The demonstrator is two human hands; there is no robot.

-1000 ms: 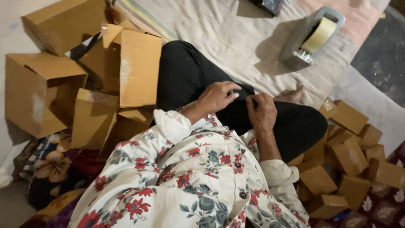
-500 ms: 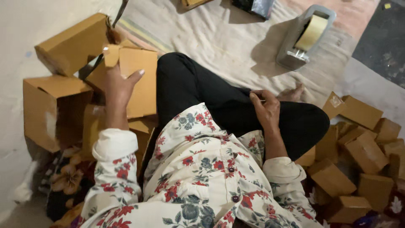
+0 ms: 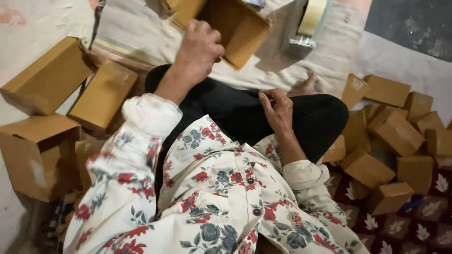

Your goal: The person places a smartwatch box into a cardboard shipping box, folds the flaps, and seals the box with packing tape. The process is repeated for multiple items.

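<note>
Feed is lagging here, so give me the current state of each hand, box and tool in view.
left hand: raised, gripping open box
open box: held up, flaps open
right hand: resting on lap
tape dispenser: standing on cloth, untouched
small boxes: closed, piled at right

Count: four large cardboard boxes (image 3: pixel 44 75) at 9 o'clock; one open box (image 3: pixel 235 28) at 12; one tape dispenser (image 3: pixel 303 26) at 1; roughly twelve small boxes (image 3: pixel 400 136) at 3.

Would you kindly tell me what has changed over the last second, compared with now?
The left hand left the lap, reached to the box pile on the left, and now holds an open cardboard box lifted in front of the knees. The right hand stayed on the lap; the tape dispenser stayed on the cloth.
</note>
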